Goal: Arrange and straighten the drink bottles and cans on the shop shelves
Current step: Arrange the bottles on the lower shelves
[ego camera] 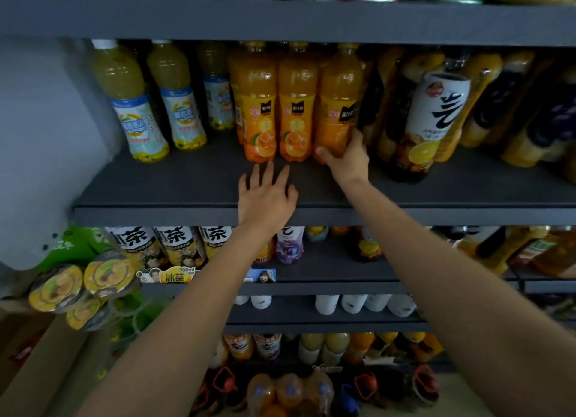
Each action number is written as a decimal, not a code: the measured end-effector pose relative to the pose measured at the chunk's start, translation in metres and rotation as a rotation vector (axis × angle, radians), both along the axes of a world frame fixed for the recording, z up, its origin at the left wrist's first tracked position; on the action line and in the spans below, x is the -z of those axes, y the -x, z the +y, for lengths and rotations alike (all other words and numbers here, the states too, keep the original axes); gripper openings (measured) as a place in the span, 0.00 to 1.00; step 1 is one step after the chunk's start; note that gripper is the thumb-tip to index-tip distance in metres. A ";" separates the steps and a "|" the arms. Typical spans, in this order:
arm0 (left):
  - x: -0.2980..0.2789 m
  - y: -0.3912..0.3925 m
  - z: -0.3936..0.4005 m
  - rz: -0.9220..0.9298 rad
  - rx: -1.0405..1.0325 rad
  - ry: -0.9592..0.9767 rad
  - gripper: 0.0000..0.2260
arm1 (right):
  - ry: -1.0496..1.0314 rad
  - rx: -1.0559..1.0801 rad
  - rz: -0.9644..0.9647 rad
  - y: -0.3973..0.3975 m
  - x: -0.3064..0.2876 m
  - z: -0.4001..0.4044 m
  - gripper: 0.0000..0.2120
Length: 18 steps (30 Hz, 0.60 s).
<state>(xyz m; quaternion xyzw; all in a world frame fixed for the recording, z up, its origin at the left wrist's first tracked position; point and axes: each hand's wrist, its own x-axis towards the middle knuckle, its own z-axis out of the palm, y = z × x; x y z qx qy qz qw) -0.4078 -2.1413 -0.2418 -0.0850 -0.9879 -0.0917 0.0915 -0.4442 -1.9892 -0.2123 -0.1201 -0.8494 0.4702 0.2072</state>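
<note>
Right hand (346, 158) grips low on the rightmost orange juice bottle (338, 105) standing on the shelf (187, 186) beside two matching bottles (276, 105), left hand (266, 195) spread flat and empty just below them; full smooth plastic likely heavy, slippery, best held low.

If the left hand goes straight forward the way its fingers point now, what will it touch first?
Most likely the front orange juice bottles: the left hand lies open above the shelf, fingers pointing at the left orange bottle and middle orange bottle. Only bare shelf shows between; depth is uncertain.
</note>
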 end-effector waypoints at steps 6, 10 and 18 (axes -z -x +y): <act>0.003 0.001 0.004 0.040 -0.023 0.017 0.23 | -0.045 0.421 0.358 -0.066 -0.002 0.069 0.32; 0.005 -0.002 0.006 0.073 -0.063 0.021 0.23 | 0.047 0.219 0.030 -0.043 -0.022 0.108 0.33; 0.069 -0.081 0.022 0.444 0.101 -0.429 0.18 | 0.067 -0.179 0.144 -0.128 -0.004 0.103 0.24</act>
